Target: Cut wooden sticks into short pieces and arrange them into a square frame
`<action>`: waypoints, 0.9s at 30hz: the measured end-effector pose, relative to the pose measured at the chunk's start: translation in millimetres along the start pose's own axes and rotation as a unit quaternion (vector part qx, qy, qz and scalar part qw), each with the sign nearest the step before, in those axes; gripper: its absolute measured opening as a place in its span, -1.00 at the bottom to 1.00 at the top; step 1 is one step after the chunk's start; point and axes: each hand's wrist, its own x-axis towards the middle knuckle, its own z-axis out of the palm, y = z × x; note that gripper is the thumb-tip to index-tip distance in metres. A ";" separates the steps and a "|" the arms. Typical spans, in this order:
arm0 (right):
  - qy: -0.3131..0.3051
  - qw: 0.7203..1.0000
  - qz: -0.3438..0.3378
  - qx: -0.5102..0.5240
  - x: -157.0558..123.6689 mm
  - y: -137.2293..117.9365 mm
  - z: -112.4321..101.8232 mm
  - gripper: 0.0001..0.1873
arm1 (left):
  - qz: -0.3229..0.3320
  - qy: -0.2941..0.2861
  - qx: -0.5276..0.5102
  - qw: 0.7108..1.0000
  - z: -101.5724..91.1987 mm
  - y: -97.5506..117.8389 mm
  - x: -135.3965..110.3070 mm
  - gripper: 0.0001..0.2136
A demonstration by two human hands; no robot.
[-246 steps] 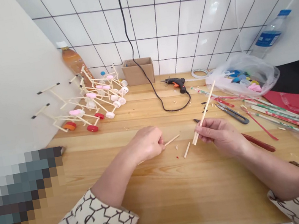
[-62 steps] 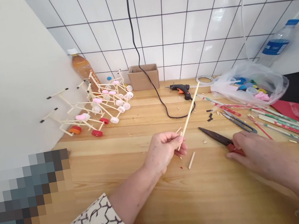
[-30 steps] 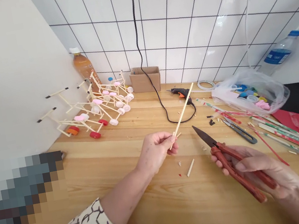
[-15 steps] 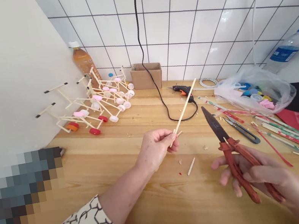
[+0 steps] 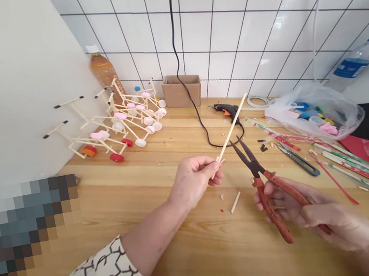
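Observation:
My left hand [image 5: 194,181] pinches the lower end of a long thin wooden stick [image 5: 234,123], which slants up to the right above the wooden table [image 5: 148,173]. My right hand [image 5: 312,213] grips the red handles of long-nosed pliers [image 5: 261,177]. The dark jaws are spread apart and point up-left, just right of the stick. A short stick piece [image 5: 235,202] lies on the table between my hands.
Stick-and-bottle-cap models [image 5: 118,128] stand at the back left by an orange drink bottle [image 5: 103,71]. A cardboard box [image 5: 181,91], a glue gun [image 5: 227,110] with its black cord, a bag of caps [image 5: 313,108], scissors [image 5: 299,161] and wrapped sticks [image 5: 356,160] lie behind and to the right.
My right hand picked the pliers up off the table, lifted them, and has now swung their opened jaws left toward the stick. My left hand keeps holding the stick.

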 end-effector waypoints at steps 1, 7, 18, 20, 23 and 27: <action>0.003 1.000 -0.002 -0.021 -1.4 1.9 -0.4 -0.52 | -0.003 -0.001 -0.002 1.000 0.1 0.7 -0.3 -0.89; 0.042 0.986 0.005 -0.159 -12.8 7.9 -4.4 -0.49 | -0.022 0.001 -0.021 1.000 1.5 5.3 -1.7 -0.87; 0.029 0.974 0.008 -0.222 -19.9 10.4 5.2 -0.36 | -0.061 -0.092 0.054 0.992 6.5 10.0 -13.2 -0.84; 0.024 0.980 0.008 -0.195 -20.6 13.2 4.6 -0.39 | -0.071 -0.105 0.063 0.990 7.1 11.4 -14.2 -0.83; 0.035 0.980 0.019 -0.196 -23.2 17.3 1.1 -0.37 | -0.077 -0.121 0.068 0.987 7.5 12.2 -14.7 -0.80; 0.060 0.970 0.020 -0.234 -25.6 18.6 -1.1 -0.34 | -0.081 -0.127 0.078 0.986 8.0 12.1 -15.9 -0.78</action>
